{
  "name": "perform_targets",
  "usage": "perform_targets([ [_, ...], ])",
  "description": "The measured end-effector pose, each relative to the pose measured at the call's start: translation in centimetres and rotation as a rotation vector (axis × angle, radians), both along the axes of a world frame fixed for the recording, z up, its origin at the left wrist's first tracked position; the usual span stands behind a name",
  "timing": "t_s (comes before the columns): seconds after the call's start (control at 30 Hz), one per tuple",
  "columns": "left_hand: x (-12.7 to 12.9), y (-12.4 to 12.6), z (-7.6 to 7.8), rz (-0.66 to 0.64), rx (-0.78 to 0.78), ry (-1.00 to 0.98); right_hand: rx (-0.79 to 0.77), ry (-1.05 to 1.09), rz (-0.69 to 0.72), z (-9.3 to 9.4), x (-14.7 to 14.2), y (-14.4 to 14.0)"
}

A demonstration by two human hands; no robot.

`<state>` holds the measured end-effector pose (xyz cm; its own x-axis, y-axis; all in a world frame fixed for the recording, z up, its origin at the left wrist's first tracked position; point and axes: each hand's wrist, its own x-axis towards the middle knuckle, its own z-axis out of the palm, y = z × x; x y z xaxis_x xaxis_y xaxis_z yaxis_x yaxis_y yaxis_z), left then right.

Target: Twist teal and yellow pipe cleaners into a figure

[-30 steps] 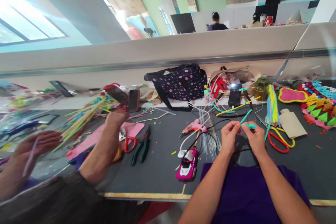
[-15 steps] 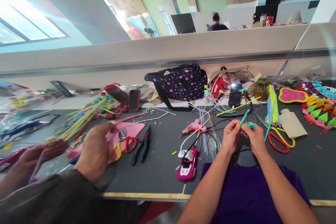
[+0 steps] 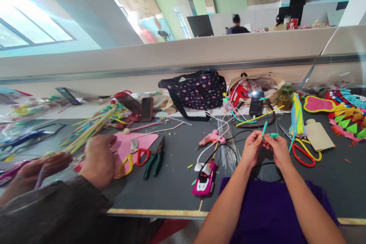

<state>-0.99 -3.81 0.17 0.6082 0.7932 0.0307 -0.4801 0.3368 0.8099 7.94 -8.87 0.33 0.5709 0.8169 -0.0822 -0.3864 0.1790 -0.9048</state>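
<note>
Stretched in past the near edge of the worktop (image 3: 171, 194), the person's left hand (image 3: 253, 145) and right hand (image 3: 276, 146) nearly meet, fingertips pinching turquoise strips (image 3: 264, 128).

Forearms (image 3: 228, 202) extended forward; fingers (image 3: 258, 138) pinched, close together.

Dark grey tabletop (image 3: 171, 194) | green-handled pliers (image 3: 156, 160) | pink glue gun (image 3: 212, 137) | magenta car-shaped block (image 3: 204, 183) | thin rods (image 3: 231, 148) | red-and-yellow scissors (image 3: 297, 143)
</note>
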Motion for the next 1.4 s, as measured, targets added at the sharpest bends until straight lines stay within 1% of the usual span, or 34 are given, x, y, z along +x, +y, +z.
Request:
perform_targets([
  [0.2,-0.03,0.09,-0.05,-0.017,-0.013,-0.031,-0.013,-0.015,-0.028,0.20,-0.09,0.00],
  [0.4,-0.14,0.05,0.30,-0.008,-0.057,-0.036,-0.003,0.006,-0.027,0.20,0.02,-0.03],
  [0.6,-0.22,-0.04,0.58,0.002,-0.058,-0.022,-0.006,0.018,-0.038,0.07,0.00,-0.09],
  [0.67,-0.25,-0.02,0.53,0.017,-0.046,0.001,-0.006,0.014,-0.026,0.02,-0.03,-0.12],
  [0.77,-0.31,0.16,0.33,0.082,-0.036,0.035,0.008,-0.009,-0.023,0.03,0.06,-0.15],
  [0.83,-0.37,0.32,0.19,0.123,-0.048,0.049,0.020,-0.022,-0.044,0.06,0.22,-0.17],
  [0.93,-0.43,0.47,0.07,0.138,-0.085,0.059,0.047,-0.041,-0.094,-0.04,0.54,-0.17],
  [1.23,-0.44,0.59,-0.05,0.136,-0.123,0.058,0.078,-0.149,-0.196,-0.64,0.72,-0.06],
  [1.4,-0.49,0.66,0.07,0.113,-0.123,0.043,0.060,-0.244,-0.211,-0.62,0.82,-0.07],
])
